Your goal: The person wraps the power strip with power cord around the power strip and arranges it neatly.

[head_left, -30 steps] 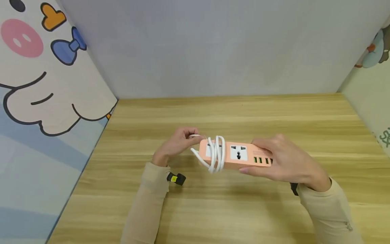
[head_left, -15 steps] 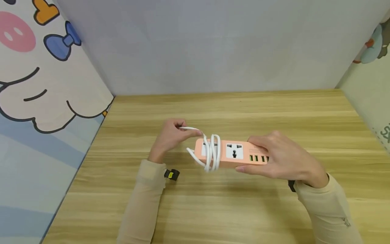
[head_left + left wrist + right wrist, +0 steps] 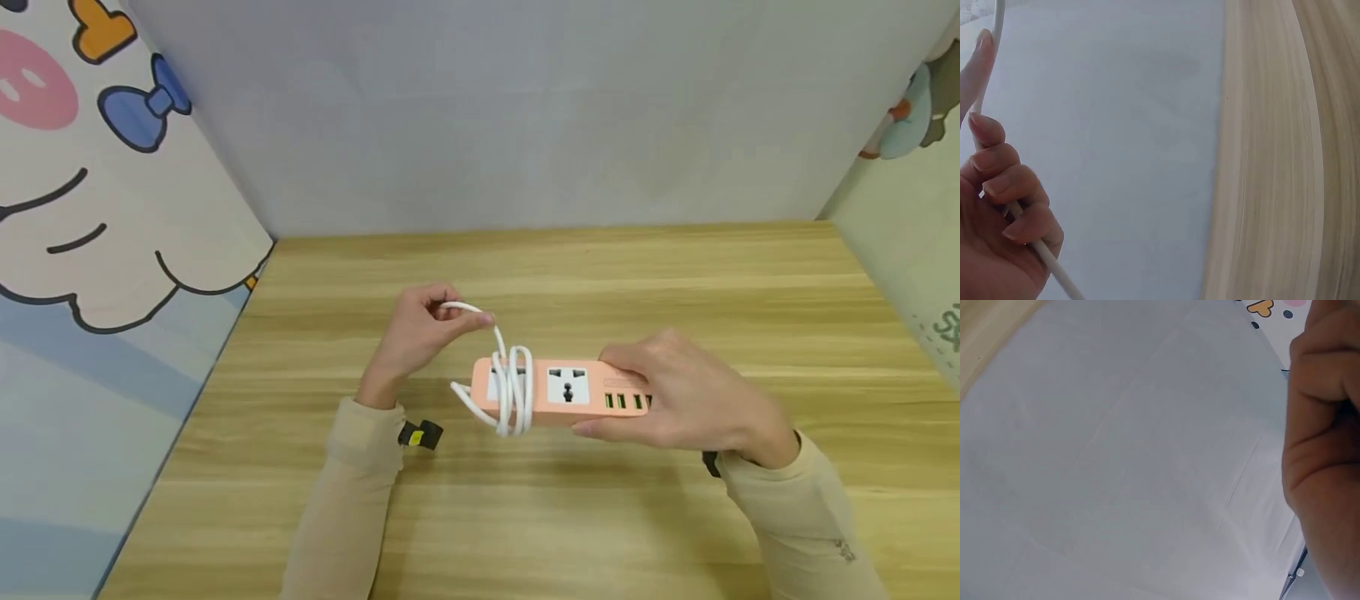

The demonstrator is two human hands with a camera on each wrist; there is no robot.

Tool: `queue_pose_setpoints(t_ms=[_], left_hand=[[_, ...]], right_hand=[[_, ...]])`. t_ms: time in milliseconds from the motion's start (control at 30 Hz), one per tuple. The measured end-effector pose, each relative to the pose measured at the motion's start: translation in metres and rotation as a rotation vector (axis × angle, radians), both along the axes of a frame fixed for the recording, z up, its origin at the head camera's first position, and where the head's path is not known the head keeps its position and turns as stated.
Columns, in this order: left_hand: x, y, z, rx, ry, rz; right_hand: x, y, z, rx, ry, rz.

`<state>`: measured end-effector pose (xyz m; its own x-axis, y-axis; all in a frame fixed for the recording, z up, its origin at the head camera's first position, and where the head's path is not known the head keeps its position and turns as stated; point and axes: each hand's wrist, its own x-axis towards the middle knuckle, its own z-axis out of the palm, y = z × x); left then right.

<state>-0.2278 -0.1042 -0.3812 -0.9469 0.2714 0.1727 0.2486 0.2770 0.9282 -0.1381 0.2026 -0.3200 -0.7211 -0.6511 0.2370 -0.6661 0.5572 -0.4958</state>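
Note:
A peach power strip with white sockets and several USB ports is held up above the table. My right hand grips its right end, thumb on the near side. White cable is wound in several turns round the strip's left end. Up and left of the strip, my left hand holds a stretch of this cable, which rises from the turns. In the left wrist view the fingers curl round the cable. The right wrist view shows only part of my right hand; the strip is out of sight there.
Below the hands lies a wood-grain table. A pale grey wall panel stands along its far edge. On the left is a panel with cartoon print, and on the right a pale green one.
My left hand has moved up and left, away from the strip, drawing out a longer stretch of cable. The strip and right hand have shifted slightly left in view.

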Motion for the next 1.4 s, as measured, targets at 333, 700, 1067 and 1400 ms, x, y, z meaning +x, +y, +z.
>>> queue_pose_setpoints(t_ms=[333, 700, 1067, 1400], left_hand=[[0.012, 0.005, 0.007, -0.109, 0.286, 0.16], [0.023, 0.016, 0.023, -0.192, 0.357, 0.123], [0.032, 0.023, 0.033, -0.244, 0.372, 0.107], [0.038, 0.027, 0.042, -0.307, 0.458, 0.104]], right_hand=[[-0.001, -0.003, -0.006, 0.07, -0.006, -0.03], [-0.005, -0.005, -0.013, 0.113, -0.029, -0.022], [-0.007, -0.005, -0.017, 0.159, -0.051, -0.049], [-0.011, -0.007, -0.015, 0.211, -0.066, -0.063]])
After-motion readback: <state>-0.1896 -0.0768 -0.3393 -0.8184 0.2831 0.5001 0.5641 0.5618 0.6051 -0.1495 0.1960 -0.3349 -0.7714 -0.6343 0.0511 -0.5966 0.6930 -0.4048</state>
